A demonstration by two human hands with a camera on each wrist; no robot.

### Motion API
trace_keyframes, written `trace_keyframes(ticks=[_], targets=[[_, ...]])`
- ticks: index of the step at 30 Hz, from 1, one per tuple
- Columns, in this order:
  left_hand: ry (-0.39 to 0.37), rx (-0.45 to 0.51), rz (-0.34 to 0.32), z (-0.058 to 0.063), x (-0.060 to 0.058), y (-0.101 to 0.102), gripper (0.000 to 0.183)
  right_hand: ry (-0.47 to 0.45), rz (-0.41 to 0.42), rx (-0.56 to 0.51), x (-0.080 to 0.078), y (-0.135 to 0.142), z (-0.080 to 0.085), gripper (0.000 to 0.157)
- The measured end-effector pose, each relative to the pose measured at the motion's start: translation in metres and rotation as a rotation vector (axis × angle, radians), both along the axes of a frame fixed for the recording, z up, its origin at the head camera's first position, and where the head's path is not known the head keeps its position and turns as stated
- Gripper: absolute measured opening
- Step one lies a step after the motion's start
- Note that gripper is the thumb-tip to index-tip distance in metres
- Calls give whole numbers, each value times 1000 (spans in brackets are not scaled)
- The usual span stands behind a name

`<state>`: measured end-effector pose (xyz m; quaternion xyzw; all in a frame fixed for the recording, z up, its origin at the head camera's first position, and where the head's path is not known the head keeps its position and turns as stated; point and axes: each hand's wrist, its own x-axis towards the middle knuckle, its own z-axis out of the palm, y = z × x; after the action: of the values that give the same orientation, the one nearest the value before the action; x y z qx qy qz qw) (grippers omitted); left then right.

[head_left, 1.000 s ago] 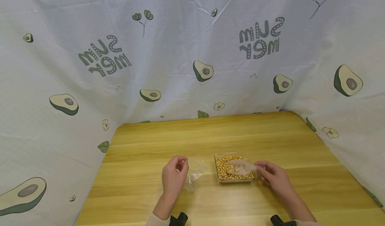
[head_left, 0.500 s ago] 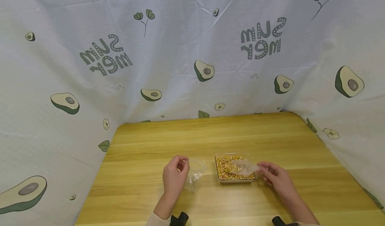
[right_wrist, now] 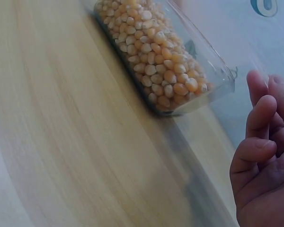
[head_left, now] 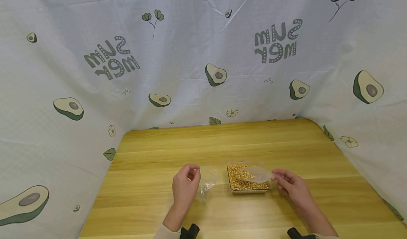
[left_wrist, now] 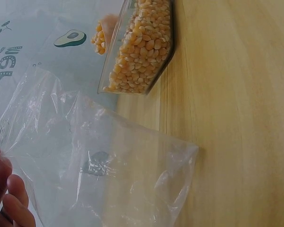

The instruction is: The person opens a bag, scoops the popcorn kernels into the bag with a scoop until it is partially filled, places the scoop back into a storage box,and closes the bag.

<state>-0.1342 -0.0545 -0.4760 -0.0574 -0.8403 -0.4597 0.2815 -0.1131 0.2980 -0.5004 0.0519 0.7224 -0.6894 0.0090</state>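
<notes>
My left hand pinches the top edge of a clear plastic bag. The bag hangs open-sided and slack, its lower corner close to the table in the left wrist view. With the right hand I pinch the handle of a translucent scoop. Corn kernels lie in the scoop's front half, and it is above a clear rectangular container. Dried corn kernels fill much of that container. In the left wrist view, the loaded scoop tip shows above the container's rim.
The wooden table stretches behind and around the container. A white curtain printed with avocados and lettering surrounds its back and sides. Black wrist mounts show at the bottom edge of the head view.
The right hand has raised the scoop slightly out of the corn, and kernels now sit gathered in its front half. The left hand and the bag have hardly moved.
</notes>
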Motion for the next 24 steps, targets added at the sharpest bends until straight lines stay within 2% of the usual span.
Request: trace_keyframes(ticks=[8, 16, 24], targets=[[-12, 12, -8, 1, 0, 0, 9, 52, 28, 2, 2, -2, 8, 20], [-18, -1, 0, 0, -1, 1, 7, 50, 29, 77, 0, -13, 22, 28], [-3, -19, -4, 0, -3, 2, 8, 57, 63, 43, -2, -29, 35, 35]])
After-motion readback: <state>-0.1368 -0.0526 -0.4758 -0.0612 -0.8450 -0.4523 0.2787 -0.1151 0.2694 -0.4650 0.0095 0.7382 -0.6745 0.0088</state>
